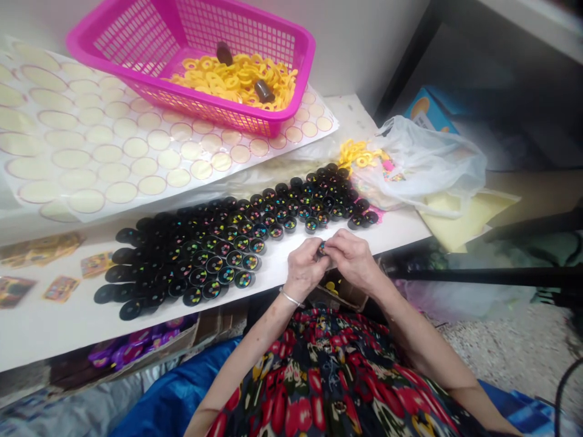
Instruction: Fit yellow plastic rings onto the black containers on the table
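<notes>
My left hand (306,268) and my right hand (354,258) meet just over the table's front edge. Between them is a small black cup (322,247) with coloured bits inside. The left fingers wrap round it, while the right fingertips pinch at its top; whether they hold a separate piece there is hidden. Many similar black cups (226,275) stand packed in rows on the white table (277,270), left of and beyond my hands. Those nearest me show coloured bits inside.
A pink basket (291,115) of yellow rings (237,76) rests on sheets of round stickers (159,141). To the right lie loose yellow rings (359,153), a clear plastic bag (428,158) and yellow paper (469,212). Small printed cards (61,289) lie at left. An open box (350,291) stands below my hands.
</notes>
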Demonstrator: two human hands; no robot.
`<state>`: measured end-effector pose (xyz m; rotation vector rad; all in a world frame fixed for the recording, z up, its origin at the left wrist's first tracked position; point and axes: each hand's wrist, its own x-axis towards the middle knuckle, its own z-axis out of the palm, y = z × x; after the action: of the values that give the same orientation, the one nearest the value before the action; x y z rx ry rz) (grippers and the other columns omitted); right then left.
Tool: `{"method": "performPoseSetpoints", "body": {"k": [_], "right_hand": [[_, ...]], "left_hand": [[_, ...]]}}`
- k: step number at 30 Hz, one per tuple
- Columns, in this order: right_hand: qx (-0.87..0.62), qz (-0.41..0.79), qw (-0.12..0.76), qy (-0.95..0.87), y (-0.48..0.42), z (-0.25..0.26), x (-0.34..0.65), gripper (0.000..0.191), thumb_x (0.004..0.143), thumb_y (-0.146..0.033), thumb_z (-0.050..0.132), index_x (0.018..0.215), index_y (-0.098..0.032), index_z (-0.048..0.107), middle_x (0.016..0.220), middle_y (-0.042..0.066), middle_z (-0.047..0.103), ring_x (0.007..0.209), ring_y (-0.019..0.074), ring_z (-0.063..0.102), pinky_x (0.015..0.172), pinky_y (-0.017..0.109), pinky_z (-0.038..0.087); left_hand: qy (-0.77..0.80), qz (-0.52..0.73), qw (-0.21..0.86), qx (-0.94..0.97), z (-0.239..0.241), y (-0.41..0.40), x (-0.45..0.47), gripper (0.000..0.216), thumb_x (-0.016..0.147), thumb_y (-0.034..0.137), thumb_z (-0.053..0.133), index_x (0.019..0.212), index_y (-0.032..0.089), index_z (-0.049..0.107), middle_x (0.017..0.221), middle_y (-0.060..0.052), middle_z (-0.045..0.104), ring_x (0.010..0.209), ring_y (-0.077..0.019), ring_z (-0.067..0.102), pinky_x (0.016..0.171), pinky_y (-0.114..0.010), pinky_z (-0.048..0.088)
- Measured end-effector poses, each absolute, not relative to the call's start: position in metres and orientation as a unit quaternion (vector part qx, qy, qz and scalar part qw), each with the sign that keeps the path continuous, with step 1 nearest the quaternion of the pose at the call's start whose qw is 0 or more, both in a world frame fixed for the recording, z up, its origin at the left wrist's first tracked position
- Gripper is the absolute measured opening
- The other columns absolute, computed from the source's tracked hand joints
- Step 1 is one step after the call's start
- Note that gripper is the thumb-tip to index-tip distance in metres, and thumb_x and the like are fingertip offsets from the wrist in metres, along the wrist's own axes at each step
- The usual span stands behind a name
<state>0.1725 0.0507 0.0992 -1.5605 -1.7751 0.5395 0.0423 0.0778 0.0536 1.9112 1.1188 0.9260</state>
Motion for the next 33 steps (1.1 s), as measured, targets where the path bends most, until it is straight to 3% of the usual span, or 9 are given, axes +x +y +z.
{"method": "performPoseSetpoints", "body": {"k": [5, 13, 18, 27, 33], "right_hand": [[-0.589, 0.237, 0.408, -0.656, 0.042, 0.099, 0.178, 0.012, 0.083, -0.02, 0.052, 0.081, -0.019, 0.063, 0.073, 0.002, 0.053, 0.07, 0.0135, 0.053, 0.063, 0.026, 0.044], [-0.732, 0.083, 0.387, -0.554, 0.022, 0.063, 0.197, 0.013, 0.081, -0.022, 0.054, 0.092, -0.019, 0.06, 0.086, 0.005, 0.056, 0.078, 0.0179, 0.056, 0.069, 0.031, 0.047], [-0.672, 0.08, 0.436, -0.594, 0.023, 0.08, 0.189, 0.014, 0.084, -0.021, 0.05, 0.092, -0.019, 0.061, 0.085, 0.005, 0.055, 0.078, 0.0163, 0.055, 0.069, 0.03, 0.046], [-0.633, 0.088, 0.271, -0.72, 0.045, 0.099, 0.167, 0.02, 0.085, -0.018, 0.045, 0.075, -0.019, 0.063, 0.075, 0.005, 0.053, 0.075, 0.0181, 0.045, 0.069, 0.032, 0.038], [-0.685, 0.136, 0.336, -0.631, 0.034, 0.094, 0.192, 0.018, 0.087, -0.02, 0.041, 0.077, -0.018, 0.056, 0.079, 0.005, 0.053, 0.078, 0.0172, 0.05, 0.071, 0.029, 0.04]], "left_hand": [[0.437, 0.362, 0.362, 0.739, 0.055, 0.077, 0.043, 0.009, 0.07, 0.016, 0.056, 0.079, 0.019, 0.058, 0.068, 0.003, 0.05, 0.059, -0.008, 0.044, 0.055, -0.019, 0.035], [0.439, 0.376, 0.368, 0.728, 0.055, 0.078, 0.044, 0.013, 0.07, 0.02, 0.061, 0.082, 0.018, 0.059, 0.07, 0.003, 0.051, 0.056, -0.0073, 0.043, 0.053, -0.02, 0.035], [0.441, 0.371, 0.366, 0.731, 0.056, 0.077, 0.044, 0.013, 0.069, 0.021, 0.061, 0.082, 0.018, 0.059, 0.07, 0.003, 0.051, 0.055, -0.0068, 0.042, 0.053, -0.019, 0.034], [0.434, 0.38, 0.357, 0.735, 0.05, 0.078, 0.044, 0.019, 0.068, 0.014, 0.055, 0.086, 0.018, 0.06, 0.07, 0.003, 0.051, 0.056, -0.0074, 0.043, 0.053, -0.019, 0.036], [0.449, 0.362, 0.352, 0.737, 0.052, 0.077, 0.043, 0.016, 0.07, 0.021, 0.06, 0.086, 0.018, 0.06, 0.073, 0.002, 0.054, 0.056, -0.0073, 0.044, 0.053, -0.019, 0.037]]}}
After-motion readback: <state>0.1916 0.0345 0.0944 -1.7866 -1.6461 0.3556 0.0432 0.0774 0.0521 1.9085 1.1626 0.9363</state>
